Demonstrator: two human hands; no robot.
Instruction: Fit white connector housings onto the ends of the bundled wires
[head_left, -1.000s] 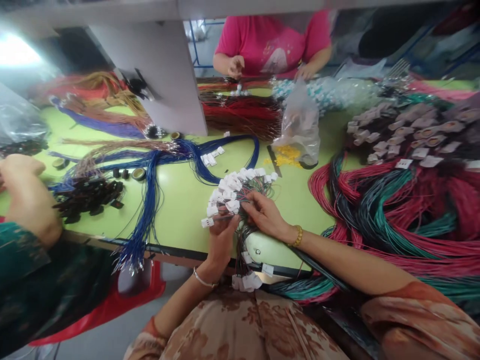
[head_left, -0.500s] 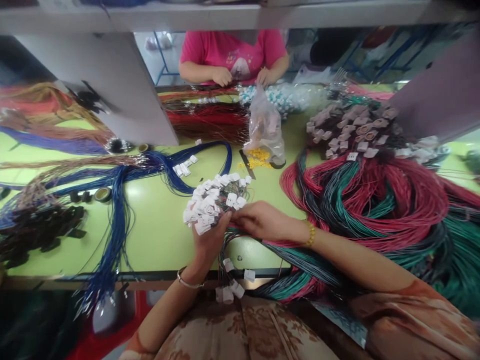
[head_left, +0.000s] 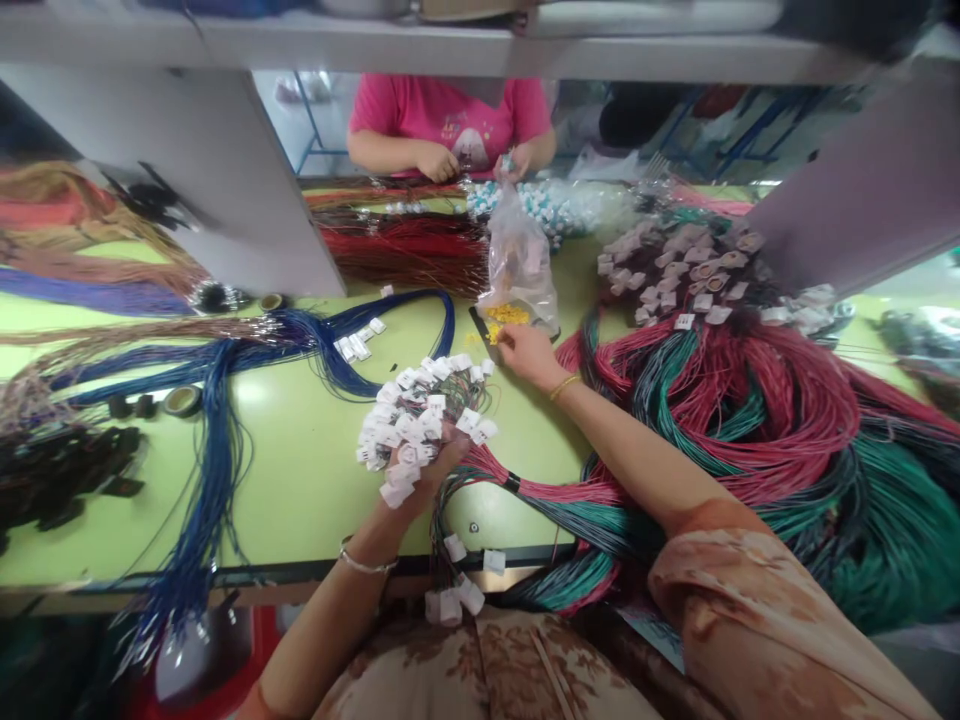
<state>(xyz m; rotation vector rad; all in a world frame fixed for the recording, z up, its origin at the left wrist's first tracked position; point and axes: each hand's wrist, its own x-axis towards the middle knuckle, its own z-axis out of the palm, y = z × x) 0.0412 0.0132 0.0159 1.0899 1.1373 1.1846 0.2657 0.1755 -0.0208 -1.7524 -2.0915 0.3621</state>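
My left hand [head_left: 435, 470] is wrapped round a bundle of wires whose ends carry many white connectors [head_left: 409, 425]. From that hand the pink, black and green wires [head_left: 577, 495] run off to the right, bound by a black tape band [head_left: 513, 482]. My right hand [head_left: 527, 352] is at the small yellow pieces [head_left: 506, 318] by the mouth of a clear plastic bag [head_left: 519, 265]. Its fingertips are pinched together over the pile; whether a piece is between them is too small to see.
Blue wires [head_left: 217, 440] lie at the left, beside a tape roll [head_left: 182, 401] and dark connectors [head_left: 67, 480]. Coiled pink and green wires [head_left: 750, 410] fill the right. Opposite, a person in a pink shirt [head_left: 450, 125] handles parts. Upright panels [head_left: 202, 180] stand on the table.
My right hand has left the wire bundle and reached forward to the yellow pieces. My left hand keeps hold of the bundle. The view has shifted slightly.
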